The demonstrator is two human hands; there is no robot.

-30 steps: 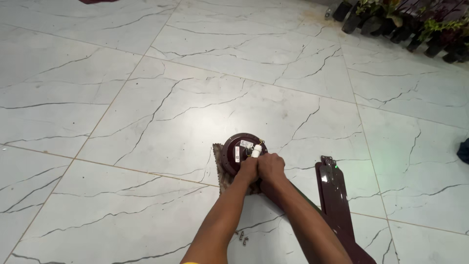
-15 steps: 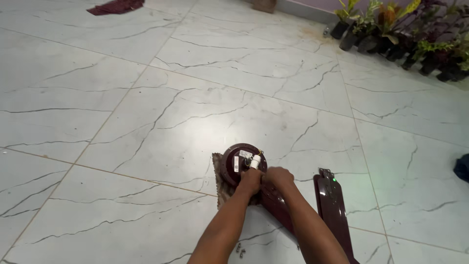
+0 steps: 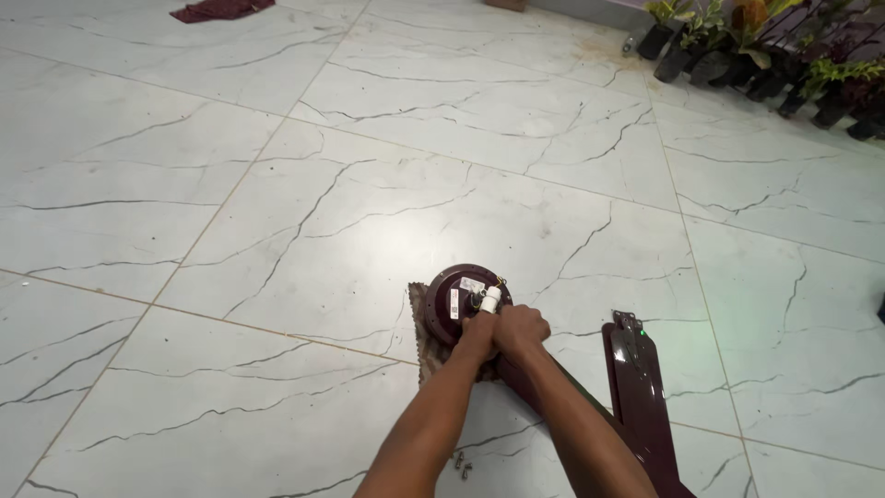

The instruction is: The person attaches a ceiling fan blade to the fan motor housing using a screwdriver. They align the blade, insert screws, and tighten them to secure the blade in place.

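Hands meet at the lower centre of the frame: the left hand [image 3: 479,329] and the right hand [image 3: 521,330] are pressed side by side, both curled onto the near rim of one maroon ceiling-fan motor [image 3: 464,300]. How firmly they clamp it cannot be told, since the fingers hide the contact. The motor lies on a small patterned cloth [image 3: 422,318] on the marble floor [image 3: 277,231], face up, with a white capacitor [image 3: 489,297] and thin wires exposed on top. Judged by its form, the motor housing is rigid metal, heavy for its size and smooth-painted, so it may slide on the cloth; the best hold is on the round rim with both hands, clear of the capacitor and wires, which look fragile. One maroon fan blade [image 3: 636,387] lies just right of the forearms, running toward the lower edge of the frame; a second dark part beneath the right forearm is hidden and cannot be identified. Two small screws [image 3: 462,463] lie at the bottom edge. One dark red rag [image 3: 219,10] lies at the upper left, and a row of potted plants [image 3: 765,55] stands at the upper right.
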